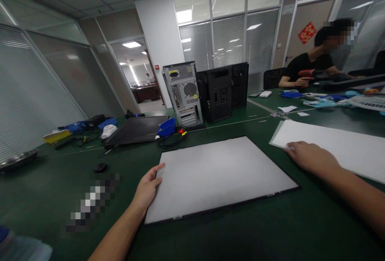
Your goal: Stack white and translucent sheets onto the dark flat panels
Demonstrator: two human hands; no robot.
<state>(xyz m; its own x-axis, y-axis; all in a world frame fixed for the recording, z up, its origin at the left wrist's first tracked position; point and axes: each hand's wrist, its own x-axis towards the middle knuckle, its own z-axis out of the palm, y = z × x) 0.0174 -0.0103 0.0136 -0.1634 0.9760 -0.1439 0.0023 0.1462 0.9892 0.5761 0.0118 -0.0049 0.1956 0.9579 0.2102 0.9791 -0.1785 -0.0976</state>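
In the head view, a flat white panel with a thin black frame (222,176) lies on the green table in front of me. My left hand (147,186) is closed on its left edge, thumb and fingertips over the white surface. To the right is a stack of white sheets or a thin white panel (343,140) with a clear-looking border. My right hand (313,156) is closed on its near left edge, with the fingertips at the rim. The undersides of both pieces are hidden.
Computer cases (186,92) stand at the back, beside a dark flat screen (138,128) and a blue bin (167,127). A co-worker (315,60) sits at the right holding a red tool (306,73). A plastic bottle (24,247) lies at the lower left.
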